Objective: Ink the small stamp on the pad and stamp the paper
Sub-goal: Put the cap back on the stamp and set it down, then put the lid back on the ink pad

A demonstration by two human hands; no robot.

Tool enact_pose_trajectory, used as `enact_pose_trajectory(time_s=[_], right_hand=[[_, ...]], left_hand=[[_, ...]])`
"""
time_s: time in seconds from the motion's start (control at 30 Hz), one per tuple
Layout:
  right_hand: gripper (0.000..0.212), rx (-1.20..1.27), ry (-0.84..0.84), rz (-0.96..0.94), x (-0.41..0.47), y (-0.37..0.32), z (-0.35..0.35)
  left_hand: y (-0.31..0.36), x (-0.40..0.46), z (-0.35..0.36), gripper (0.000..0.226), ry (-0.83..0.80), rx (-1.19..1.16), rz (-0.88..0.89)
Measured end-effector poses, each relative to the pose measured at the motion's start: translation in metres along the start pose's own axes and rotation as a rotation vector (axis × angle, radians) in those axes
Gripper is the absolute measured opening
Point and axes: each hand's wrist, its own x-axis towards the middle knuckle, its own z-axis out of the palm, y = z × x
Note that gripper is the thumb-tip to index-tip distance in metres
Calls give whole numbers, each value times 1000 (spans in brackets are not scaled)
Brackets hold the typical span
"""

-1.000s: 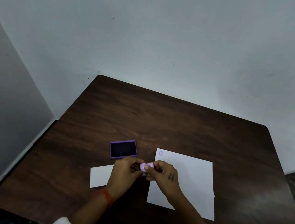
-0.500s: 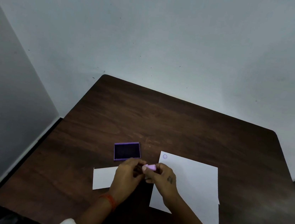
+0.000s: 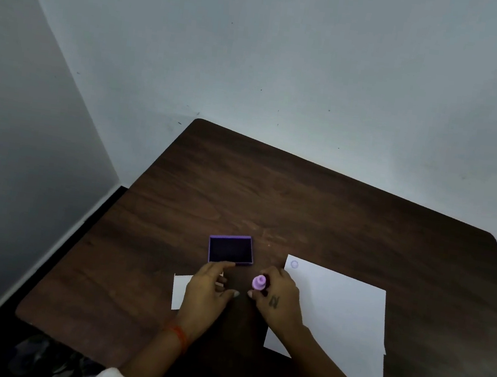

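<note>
The small lilac stamp (image 3: pixel 259 282) stands upright between the fingers of my right hand (image 3: pixel 278 298), just left of the white paper (image 3: pixel 338 312). One round purple print (image 3: pixel 294 264) marks the paper's far left corner. The purple ink pad (image 3: pixel 230 248) lies open a short way beyond my hands, its dark surface showing. My left hand (image 3: pixel 208 290) rests flat with spread fingers, holding nothing, its fingertips close to the pad's near edge and partly over a small white sheet (image 3: pixel 181 291).
Everything sits on a dark wooden table (image 3: pixel 302 201) pushed into a corner of grey walls. The table's left edge drops to a dark floor. A second white sheet (image 3: pixel 374 373) lies under the paper at the near right.
My hands have come apart. The left hand let go of the stamp and moved left toward the pad. The right hand now holds the stamp upright alone.
</note>
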Motion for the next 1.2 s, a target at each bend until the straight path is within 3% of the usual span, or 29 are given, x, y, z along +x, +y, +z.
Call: enact_pose_trajectory(time_s=[0.1, 0.2, 0.27, 0.47, 0.63, 0.77, 0.97, 1.2], right_hand=[[27, 5, 65, -21, -6, -10, -7], [44, 19, 164, -67, -13, -27, -12], [43, 80, 192, -151, -18, -40, -11], [47, 79, 18, -185, -23, -59, 15], [52, -68, -161, -123, -26, -57, 33], [52, -152, -181, -138, -28, -55, 39], [55, -129, -200, -101, -30, -55, 42], [47, 12, -102, -85, -30, -57, 33]], left_hand=[[0, -1, -6, 54, 13, -2, 0], [1, -2, -14, 54, 32, -15, 0], [1, -3, -20, 52, 59, 3, 0], [-7, -15, -34, 42, 251, 48, -95], [-25, -29, -38, 48, 255, 101, -266], [-32, -32, -36, 54, 194, 56, -423], [-31, -28, -31, 53, 130, 3, -506], [-19, -19, -34, 50, 197, -56, -475]])
